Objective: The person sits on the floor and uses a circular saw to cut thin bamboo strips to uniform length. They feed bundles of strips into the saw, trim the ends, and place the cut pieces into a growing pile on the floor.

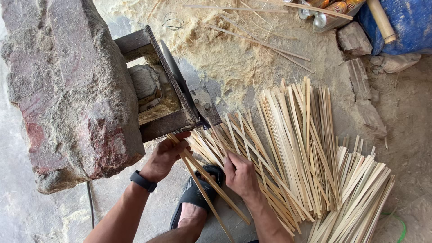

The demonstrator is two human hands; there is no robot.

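The saw blade (180,83) above the left hand (165,155) shows edge-on, its lower half hidden in the metal frame (155,112); the left hand is closed on a bamboo strip (211,189) just under that frame, the right hand (240,173) pinching a second strip nearby; strip ends cross beneath both wrists; loose strip piles (306,148) crowd the right hand's far side; a stone block (67,85) walls off the left.

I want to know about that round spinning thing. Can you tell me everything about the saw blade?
The saw blade is a thin, dark metal disc seen nearly edge-on, standing upright in a rusty metal frame beside a big stone block. Whether it spins cannot be told. A bolted metal plate sits at its lower end. Sawdust lies behind it. The left hand holds bamboo strips just below it.
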